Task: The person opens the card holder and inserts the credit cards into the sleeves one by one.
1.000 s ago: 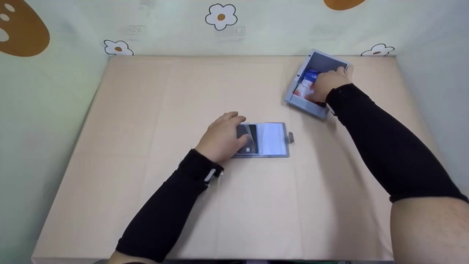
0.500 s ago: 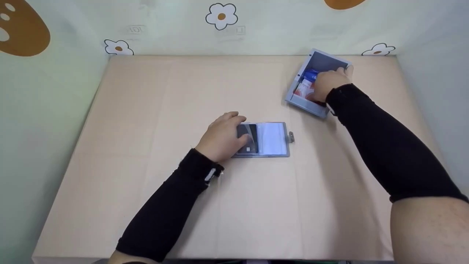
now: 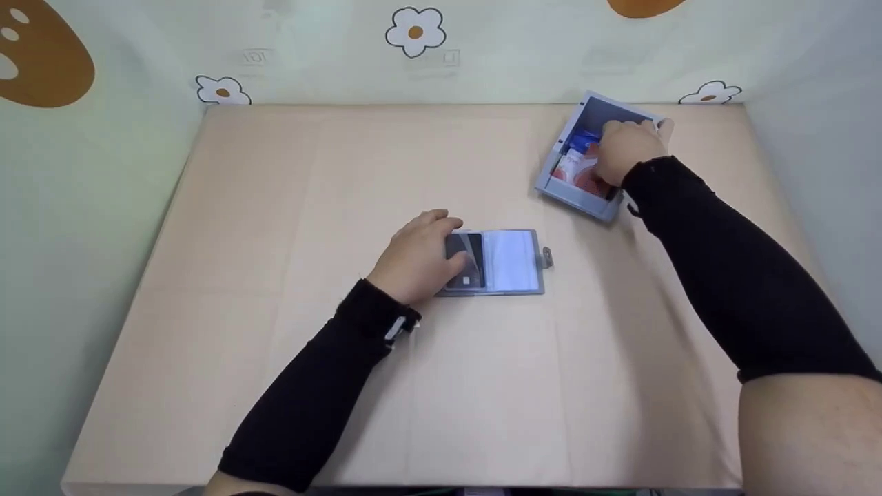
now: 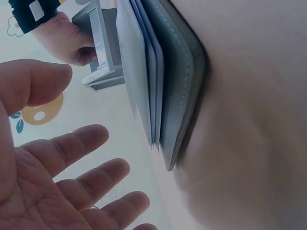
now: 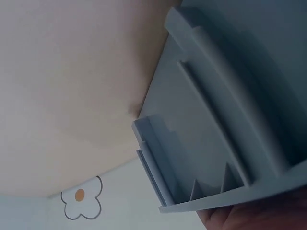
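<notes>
A grey card holder [image 3: 541, 289] lies unfolded on the table, a black card [image 3: 474, 262] in its left half and a pale sleeve [image 3: 511, 262] on its right. My left hand [image 3: 417, 258] is beside and partly over its left side. The left wrist view shows this hand's fingers [image 4: 91, 172] loosely spread, apart from the holder's edge [image 4: 184, 96]. At the back right, my right hand [image 3: 628, 151] reaches into a grey box [image 3: 579, 203]. Inside lie a blue item [image 3: 584, 140] and red-and-white items [image 3: 575, 169]. The right fingertips are hidden in the box.
The beige table [image 3: 310, 207] meets a pale wall [image 3: 331, 55] with flower prints behind the box. A metal snap tab [image 3: 548, 257] sticks out from the card holder's right side. The right wrist view shows the box's ridged outer side [image 5: 192, 143].
My right hand has shifted slightly right and up within the box, showing more of the red-and-white items. The left hand and the card holder stay in place.
</notes>
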`<state>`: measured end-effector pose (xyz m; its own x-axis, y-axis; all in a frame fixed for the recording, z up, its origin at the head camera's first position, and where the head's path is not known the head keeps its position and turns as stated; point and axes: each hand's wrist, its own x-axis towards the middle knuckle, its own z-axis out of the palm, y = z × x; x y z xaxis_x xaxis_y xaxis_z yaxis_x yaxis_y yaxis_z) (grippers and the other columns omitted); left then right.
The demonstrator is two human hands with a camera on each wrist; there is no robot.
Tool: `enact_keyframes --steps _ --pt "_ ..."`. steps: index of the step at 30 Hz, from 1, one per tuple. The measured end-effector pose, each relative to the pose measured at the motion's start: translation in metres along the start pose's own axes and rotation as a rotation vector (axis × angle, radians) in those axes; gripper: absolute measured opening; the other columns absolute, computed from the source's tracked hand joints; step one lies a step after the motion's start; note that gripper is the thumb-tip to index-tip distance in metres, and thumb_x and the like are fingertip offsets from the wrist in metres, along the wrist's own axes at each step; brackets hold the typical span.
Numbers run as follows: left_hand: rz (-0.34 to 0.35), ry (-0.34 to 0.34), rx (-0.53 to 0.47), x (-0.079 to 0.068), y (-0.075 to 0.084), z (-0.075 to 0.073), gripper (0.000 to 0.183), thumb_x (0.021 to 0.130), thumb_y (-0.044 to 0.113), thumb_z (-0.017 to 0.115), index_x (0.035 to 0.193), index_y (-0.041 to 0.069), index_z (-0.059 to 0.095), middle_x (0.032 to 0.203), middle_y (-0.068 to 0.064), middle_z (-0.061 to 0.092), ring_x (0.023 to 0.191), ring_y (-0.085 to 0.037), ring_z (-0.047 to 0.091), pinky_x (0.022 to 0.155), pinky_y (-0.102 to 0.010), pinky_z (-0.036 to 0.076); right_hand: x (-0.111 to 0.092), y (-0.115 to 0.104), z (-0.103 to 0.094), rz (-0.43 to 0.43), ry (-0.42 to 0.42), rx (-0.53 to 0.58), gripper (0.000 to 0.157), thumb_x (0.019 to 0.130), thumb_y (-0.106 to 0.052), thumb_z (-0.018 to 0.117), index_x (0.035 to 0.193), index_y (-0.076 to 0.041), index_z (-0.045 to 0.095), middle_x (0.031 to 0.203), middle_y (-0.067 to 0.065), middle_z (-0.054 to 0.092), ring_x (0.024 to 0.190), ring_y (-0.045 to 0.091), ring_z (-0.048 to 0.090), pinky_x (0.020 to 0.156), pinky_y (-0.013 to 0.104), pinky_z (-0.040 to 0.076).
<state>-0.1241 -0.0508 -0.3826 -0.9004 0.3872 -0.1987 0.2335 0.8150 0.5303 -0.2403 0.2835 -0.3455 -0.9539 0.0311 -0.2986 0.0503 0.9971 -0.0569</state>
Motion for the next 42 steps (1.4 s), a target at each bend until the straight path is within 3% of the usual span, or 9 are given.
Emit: enact_keyframes --steps 6,8,12,13,16,21,30,35,42 --pt "0.002 -0.001 -0.009 -0.001 0.001 -0.001 0.059 0.099 0.036 0.062 0.153 0.013 0.054 0.166 -0.011 0.042 0.157 -0.029 0.036 0.13 -0.047 0.027 -0.003 0.005 -0.013 0.021 0.002 0.21 0.037 0.101 -0.015 0.052 0.132 0.004 0.058 0.133 0.028 0.064 0.118 0.045 0.057 0.121 0.074 0.007" --pt "0.004 0.004 -0.012 -0.001 0.001 -0.001 0.058 0.099 0.036 0.062 0.153 0.014 0.055 0.165 -0.01 0.043 0.156 -0.028 0.037 0.129 -0.046 0.028 -0.009 0.004 -0.021 0.006 0.006 0.265 0.039 0.105 -0.018 0.048 0.136 0.004 0.057 0.136 0.027 0.062 0.116 0.041 0.057 0.119 0.066 0.024" --pt "0.014 0.027 -0.03 -0.001 0.003 -0.003 0.058 0.1 0.035 0.063 0.152 0.013 0.055 0.163 -0.009 0.047 0.154 -0.026 0.041 0.128 -0.045 0.031 -0.028 -0.003 -0.039 -0.027 0.049 0.356 0.041 0.11 -0.024 0.046 0.14 0.001 0.055 0.134 0.023 0.059 0.11 0.034 0.058 0.087 0.039 0.056" --pt "0.016 0.035 -0.037 -0.001 0.003 -0.003 0.057 0.1 0.035 0.063 0.152 0.012 0.055 0.162 -0.008 0.049 0.153 -0.026 0.042 0.128 -0.044 0.032 -0.034 -0.005 -0.043 -0.039 0.064 0.375 0.041 0.11 -0.024 0.046 0.141 0.001 0.055 0.134 0.021 0.059 0.108 0.031 0.059 0.076 0.033 0.056" --pt "0.022 0.06 -0.07 0.0 0.005 -0.005 0.057 0.102 0.036 0.064 0.153 0.013 0.054 0.159 -0.007 0.053 0.151 -0.024 0.046 0.126 -0.043 0.035 -0.049 -0.017 -0.054 -0.094 0.101 0.404 0.039 0.111 -0.026 0.048 0.14 -0.002 0.058 0.128 0.017 0.061 0.102 0.026 0.059 0.07 0.021 0.05" --pt "0.057 0.103 -0.152 0.0 0.01 -0.008 0.057 0.104 0.037 0.063 0.154 0.012 0.052 0.153 -0.007 0.059 0.146 -0.022 0.052 0.123 -0.04 0.04 -0.07 -0.047 -0.053 -0.205 0.062 0.444 0.029 0.108 -0.023 0.057 0.128 -0.005 0.069 0.112 0.012 0.067 0.091 0.021 0.061 0.068 0.019 0.05" --pt "0.14 0.166 -0.366 0.005 0.019 -0.006 0.058 0.105 0.03 0.064 0.157 0.011 0.047 0.134 -0.006 0.071 0.117 -0.018 0.07 0.101 -0.034 0.056 -0.083 -0.094 -0.015 -0.355 -0.119 0.525 0.018 0.103 -0.015 0.066 0.118 -0.012 0.076 0.102 0.007 0.076 0.087 0.021 0.064 0.073 0.027 0.052" --pt "0.122 0.158 -0.421 0.006 0.021 -0.004 0.059 0.104 0.021 0.067 0.158 0.012 0.046 0.121 -0.003 0.072 0.097 -0.013 0.073 0.085 -0.028 0.06 -0.082 -0.105 -0.002 -0.373 -0.18 0.567 0.018 0.104 -0.013 0.065 0.118 -0.013 0.076 0.102 0.006 0.075 0.087 0.022 0.062 0.073 0.028 0.054" --pt "0.072 0.136 -0.41 0.007 0.018 -0.003 0.059 0.102 0.016 0.07 0.156 0.015 0.048 0.108 -0.002 0.073 0.097 -0.013 0.072 0.086 -0.029 0.059 -0.082 -0.106 0.012 -0.384 -0.162 0.568 0.018 0.103 -0.016 0.068 0.119 -0.013 0.075 0.101 0.006 0.074 0.091 0.021 0.062 0.079 0.03 0.054"
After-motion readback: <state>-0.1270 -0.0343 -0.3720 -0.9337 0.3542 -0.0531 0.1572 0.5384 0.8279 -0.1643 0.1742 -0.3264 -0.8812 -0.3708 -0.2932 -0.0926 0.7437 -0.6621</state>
